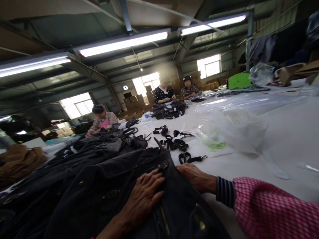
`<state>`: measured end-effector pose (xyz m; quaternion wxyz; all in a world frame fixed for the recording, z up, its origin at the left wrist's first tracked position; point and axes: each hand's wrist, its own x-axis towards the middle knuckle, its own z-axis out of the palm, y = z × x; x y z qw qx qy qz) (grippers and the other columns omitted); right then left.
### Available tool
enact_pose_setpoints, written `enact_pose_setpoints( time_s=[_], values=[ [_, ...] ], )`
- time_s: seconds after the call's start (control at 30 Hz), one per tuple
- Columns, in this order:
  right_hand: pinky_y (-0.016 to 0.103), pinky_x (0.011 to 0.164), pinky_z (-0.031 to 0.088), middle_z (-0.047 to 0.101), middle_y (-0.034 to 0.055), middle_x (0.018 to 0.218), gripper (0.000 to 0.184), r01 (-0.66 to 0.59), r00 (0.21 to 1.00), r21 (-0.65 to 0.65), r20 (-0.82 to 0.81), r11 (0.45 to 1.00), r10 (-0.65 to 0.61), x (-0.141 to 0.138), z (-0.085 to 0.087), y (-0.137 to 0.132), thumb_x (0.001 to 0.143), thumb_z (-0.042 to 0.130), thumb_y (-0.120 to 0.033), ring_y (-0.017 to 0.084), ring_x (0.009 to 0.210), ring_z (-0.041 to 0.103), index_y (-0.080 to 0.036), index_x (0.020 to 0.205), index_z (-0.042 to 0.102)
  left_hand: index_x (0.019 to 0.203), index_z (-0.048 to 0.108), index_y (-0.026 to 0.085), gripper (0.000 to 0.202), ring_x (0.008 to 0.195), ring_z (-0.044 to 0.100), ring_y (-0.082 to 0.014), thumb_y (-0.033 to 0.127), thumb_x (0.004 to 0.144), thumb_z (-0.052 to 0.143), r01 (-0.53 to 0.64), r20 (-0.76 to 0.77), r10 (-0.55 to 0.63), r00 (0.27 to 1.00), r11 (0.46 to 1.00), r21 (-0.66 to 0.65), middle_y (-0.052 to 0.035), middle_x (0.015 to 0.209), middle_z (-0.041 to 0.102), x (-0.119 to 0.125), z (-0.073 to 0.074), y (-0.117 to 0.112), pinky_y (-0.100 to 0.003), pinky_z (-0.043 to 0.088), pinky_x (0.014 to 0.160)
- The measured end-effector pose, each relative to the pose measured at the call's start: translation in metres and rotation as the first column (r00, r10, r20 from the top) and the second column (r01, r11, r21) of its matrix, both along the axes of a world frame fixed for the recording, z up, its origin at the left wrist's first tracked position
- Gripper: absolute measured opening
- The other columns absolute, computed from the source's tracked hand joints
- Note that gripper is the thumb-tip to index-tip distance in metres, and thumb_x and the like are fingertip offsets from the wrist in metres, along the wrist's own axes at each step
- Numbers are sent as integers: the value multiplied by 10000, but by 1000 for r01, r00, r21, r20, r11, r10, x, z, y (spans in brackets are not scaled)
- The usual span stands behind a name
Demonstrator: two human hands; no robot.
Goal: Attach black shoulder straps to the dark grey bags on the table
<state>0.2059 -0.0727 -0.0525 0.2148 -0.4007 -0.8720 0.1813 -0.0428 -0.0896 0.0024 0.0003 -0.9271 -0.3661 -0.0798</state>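
Observation:
My left hand lies flat, fingers stretched out, on a black bag with brass buckles and a zip that lies on the white table. My right hand rests at the bag's right edge, its fingers tucked under or against the fabric and mostly hidden. A pink checked sleeve with a striped cuff covers my right forearm. Just beyond the bag lies a black strap with a metal clip.
More black bags are piled to the left. Loose black straps and a heap of them lie further up the table. Clear plastic bags sit right of centre. Three other people work at the table's far left and far end.

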Motion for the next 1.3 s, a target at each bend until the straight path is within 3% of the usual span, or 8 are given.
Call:
enact_pose_setpoints(
  time_s=[0.13,0.33,0.47,0.57,0.67,0.87,1.1,1.3],
  values=[
    [341,814,401,650,99,1055,178,120,971,243,172,963,-165,31,-10,-9,978,498,-236,236,974,556,-191,952,668,1339,591,329,336,1430,422,-245,372,1008,546,-31,-81,27,996,998,-53,10,1450,586,-6,-17,0,-444,358,1171],
    [358,833,384,647,119,1010,230,257,910,278,252,926,-329,66,-9,2,974,444,-156,241,971,546,-162,874,651,966,732,276,250,1059,627,-222,440,1000,547,-141,-99,136,986,989,-48,-6,1046,738,19,27,12,-351,449,896],
    [316,844,391,667,87,968,232,364,927,116,49,924,-371,53,9,28,979,436,-191,197,909,597,-156,936,661,946,746,248,303,1083,633,-275,433,989,510,-371,-71,376,924,926,69,-83,1013,741,43,48,56,-384,433,910],
    [322,820,400,700,91,973,217,406,912,-83,-30,910,-410,21,15,55,928,548,-309,231,941,631,-161,992,694,909,757,191,438,1080,654,-345,511,972,465,-505,-86,508,857,861,55,-179,1028,741,62,40,101,-444,450,912],
    [313,770,414,717,113,980,206,394,914,-185,-23,900,-404,-9,8,83,848,631,-310,258,954,648,-149,925,734,943,757,167,497,1127,648,-376,581,926,483,-589,-90,588,804,808,9,-219,1118,732,77,16,136,-471,453,938],
    [266,733,427,717,37,846,103,300,927,-300,-132,905,-351,-23,-18,110,728,675,-182,198,865,655,-170,805,742,860,745,169,279,1132,645,-386,413,788,631,-651,9,652,758,757,-57,-194,1091,746,75,-22,160,-451,458,913],
    [244,682,479,722,57,951,360,198,844,-358,-410,912,-344,-27,-19,112,776,604,-141,164,818,656,-130,1129,671,921,672,222,180,1043,667,-254,359,869,568,-600,269,607,748,791,-117,-67,1034,750,65,-6,151,-315,454,826],
    [250,715,439,692,18,819,216,114,881,-97,-451,989,-146,-24,-5,114,751,566,-97,156,772,616,-138,901,717,888,638,203,237,892,686,-256,438,889,613,-577,367,606,706,792,-199,-79,906,742,60,-2,152,-312,458,746]
  ],
)
